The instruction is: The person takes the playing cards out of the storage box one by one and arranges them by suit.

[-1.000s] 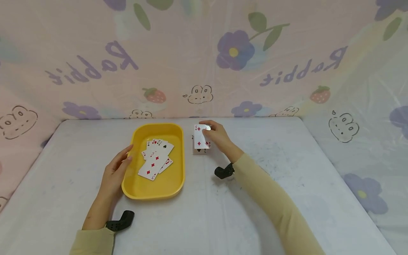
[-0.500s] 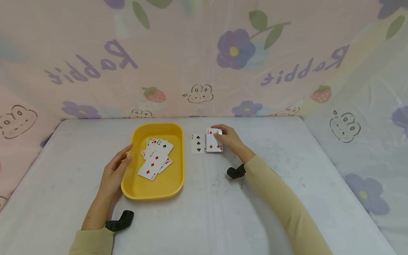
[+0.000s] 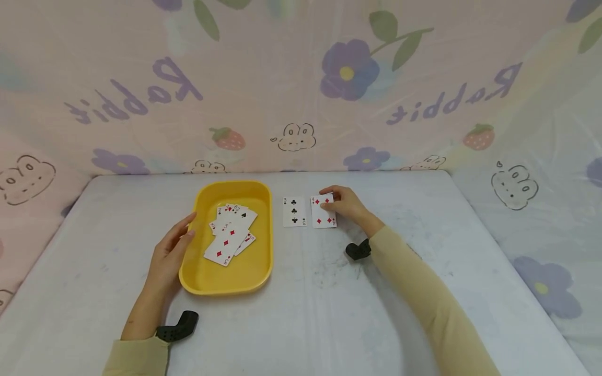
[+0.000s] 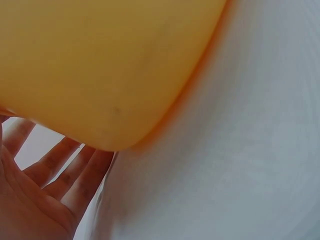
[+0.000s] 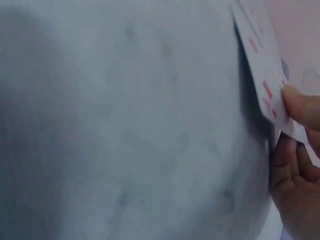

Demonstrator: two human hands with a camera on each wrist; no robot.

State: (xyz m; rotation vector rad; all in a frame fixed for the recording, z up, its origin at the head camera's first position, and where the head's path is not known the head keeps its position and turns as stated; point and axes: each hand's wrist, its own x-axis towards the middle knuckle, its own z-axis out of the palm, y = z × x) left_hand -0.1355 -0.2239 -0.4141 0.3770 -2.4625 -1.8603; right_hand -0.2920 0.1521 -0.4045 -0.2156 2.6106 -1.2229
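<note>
My right hand (image 3: pixel 348 205) pinches a playing card, the four of diamonds (image 3: pixel 324 219), with the thumb on its face. In the right wrist view the same card (image 5: pixel 265 75) is tilted, one edge close over the tabletop. Left of it a three of clubs (image 3: pixel 294 211) lies face up, a narrow gap between the two. My left hand (image 3: pixel 168 253) rests against the left side of a yellow tray (image 3: pixel 251 266), fingers extended along the outer wall. The left wrist view shows those fingers (image 4: pixel 80 180) partly hidden behind the tray. Inside it lies a loose pile of face-up cards (image 3: pixel 227 243).
A white cloth (image 3: pixel 301 324) covers the table. Behind it rises a printed curtain (image 3: pixel 263 94) with flowers and rabbits, and similar cloth hangs at both sides. A black wrist device (image 3: pixel 178 326) sits on the left wrist, another (image 3: pixel 358 250) on the right.
The right hand has carried the four of diamonds to the right and lower, off the three of clubs, which is now fully uncovered. The left hand and tray have stayed in place.
</note>
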